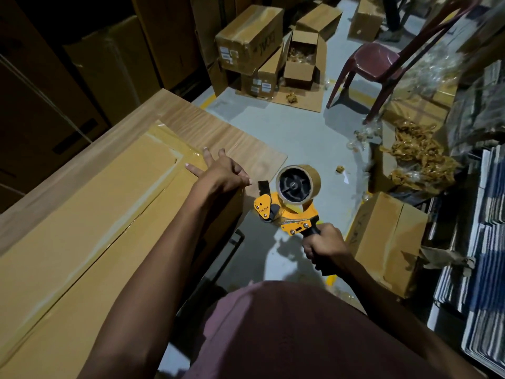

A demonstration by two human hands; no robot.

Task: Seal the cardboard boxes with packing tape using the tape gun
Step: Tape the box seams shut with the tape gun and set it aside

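A long flat cardboard box (90, 225) lies on a wooden table (218, 127), with shiny tape along its centre seam and across its far end. My left hand (221, 170) rests on the box's far right corner, fingers spread flat on the taped end. My right hand (325, 247) grips the black handle of an orange tape gun (289, 209) carrying a roll of brown tape. The gun hangs in the air just right of the box's corner, off the box, above the floor.
Stacked cardboard boxes (251, 42) and an open box stand on the grey floor beyond the table. A maroon plastic chair (377, 58) is at the upper right. Crumpled tape scraps (420, 157), another box (388, 242) and striped stacks line the right side.
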